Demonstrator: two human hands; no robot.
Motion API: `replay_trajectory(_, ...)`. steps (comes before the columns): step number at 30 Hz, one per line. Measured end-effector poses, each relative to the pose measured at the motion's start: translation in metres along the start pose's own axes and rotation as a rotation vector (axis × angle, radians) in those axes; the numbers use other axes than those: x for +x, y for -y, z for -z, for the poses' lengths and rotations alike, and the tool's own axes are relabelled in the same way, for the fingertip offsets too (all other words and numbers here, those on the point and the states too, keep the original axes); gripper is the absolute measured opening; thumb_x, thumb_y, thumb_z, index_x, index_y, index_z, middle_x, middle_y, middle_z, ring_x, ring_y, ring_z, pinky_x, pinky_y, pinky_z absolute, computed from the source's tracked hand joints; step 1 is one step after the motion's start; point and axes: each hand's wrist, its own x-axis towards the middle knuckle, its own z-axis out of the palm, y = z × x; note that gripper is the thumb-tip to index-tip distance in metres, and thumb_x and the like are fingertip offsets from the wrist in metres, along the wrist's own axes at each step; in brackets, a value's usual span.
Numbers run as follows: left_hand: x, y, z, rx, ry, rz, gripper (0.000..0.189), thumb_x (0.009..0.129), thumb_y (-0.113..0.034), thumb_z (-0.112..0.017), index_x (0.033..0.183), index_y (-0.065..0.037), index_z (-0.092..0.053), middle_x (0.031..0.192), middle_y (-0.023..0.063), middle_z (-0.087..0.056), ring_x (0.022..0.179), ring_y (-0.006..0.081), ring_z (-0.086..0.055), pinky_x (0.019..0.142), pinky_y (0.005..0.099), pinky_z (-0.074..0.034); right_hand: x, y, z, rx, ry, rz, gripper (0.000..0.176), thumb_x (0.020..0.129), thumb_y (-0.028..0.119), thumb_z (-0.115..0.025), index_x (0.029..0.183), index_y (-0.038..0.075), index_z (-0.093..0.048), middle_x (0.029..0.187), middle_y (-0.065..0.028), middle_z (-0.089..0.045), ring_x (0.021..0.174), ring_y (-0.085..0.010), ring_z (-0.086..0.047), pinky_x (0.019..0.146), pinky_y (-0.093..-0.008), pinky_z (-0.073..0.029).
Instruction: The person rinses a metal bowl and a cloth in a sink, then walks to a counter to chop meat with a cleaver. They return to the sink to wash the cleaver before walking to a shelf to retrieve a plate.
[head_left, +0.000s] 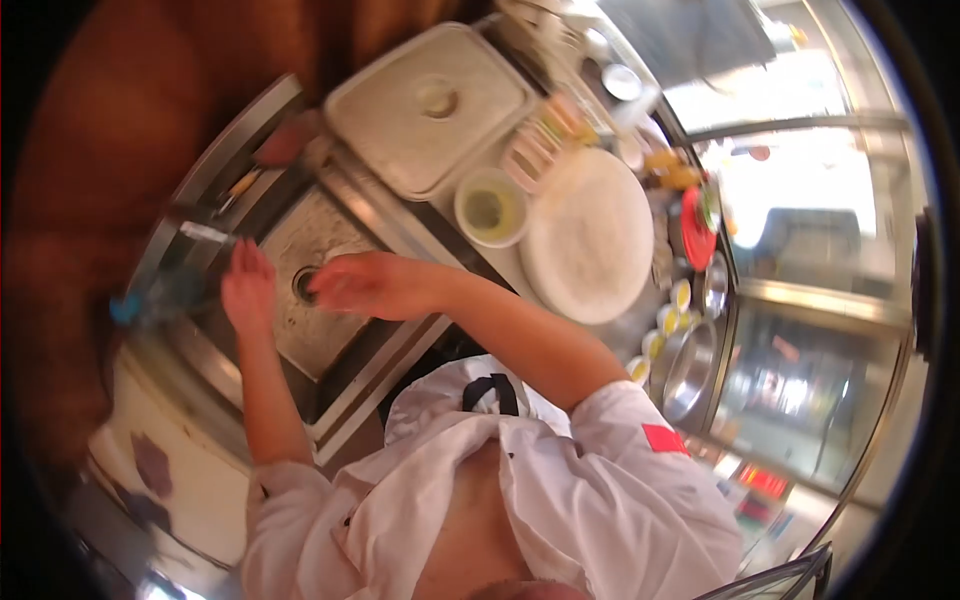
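Both bare hands reach over a metal sink (pixel 335 345) with a round drain (pixel 305 285) in its floor. My left hand (pixel 248 292) is over the sink's left side, fingers stretched out, close to a slim whitish piece (pixel 205 232) at the back edge. My right hand (pixel 362 285) is held sideways beside the drain, its fingers extended and slightly blurred. Nothing shows in either hand, and a gap separates the two.
Right of the sink sit a lidded metal pan (pixel 400 130), a tub with greenish contents (pixel 490 207) and a round white board (pixel 590 240). Small yellow-filled cups (pixel 668 318) and a metal bowl (pixel 690 370) stand farther right. A blue item (pixel 125 308) lies left.
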Motion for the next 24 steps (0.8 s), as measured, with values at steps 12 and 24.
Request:
replay_trajectory(12, -0.11, 0.0, 0.029, 1.391, 0.005, 0.77, 0.057, 0.082, -0.012, -0.064, 0.138, -0.007, -0.05, 0.143, 0.0182, -0.047, 0.137, 0.0345, -0.04, 0.113, 0.0451, -0.031, -0.035, -0.086, -0.054, -0.066, 0.094, -0.089, 0.056, 0.082, 0.025, -0.067, 0.135, 0.014, -0.055, 0.14, -0.0141, -0.053, 0.142, -0.0341, -0.031, 0.114, -0.0632, -0.018)
replay_trajectory(24, -0.053, 0.111, -0.044, 2.436, 0.854, -0.505, 0.039, 0.071, -0.007, -0.065, 0.11, -0.009, -0.063, 0.137, 0.0121, -0.05, 0.138, 0.0397, -0.032, 0.112, 0.0544, -0.027, -0.194, -0.13, -0.078, -0.818, -0.779, -0.113, 0.046, 0.081, 0.022, -0.062, 0.125, 0.013, -0.061, 0.139, -0.0163, -0.049, 0.136, -0.0349, -0.039, 0.108, -0.0588, -0.03)
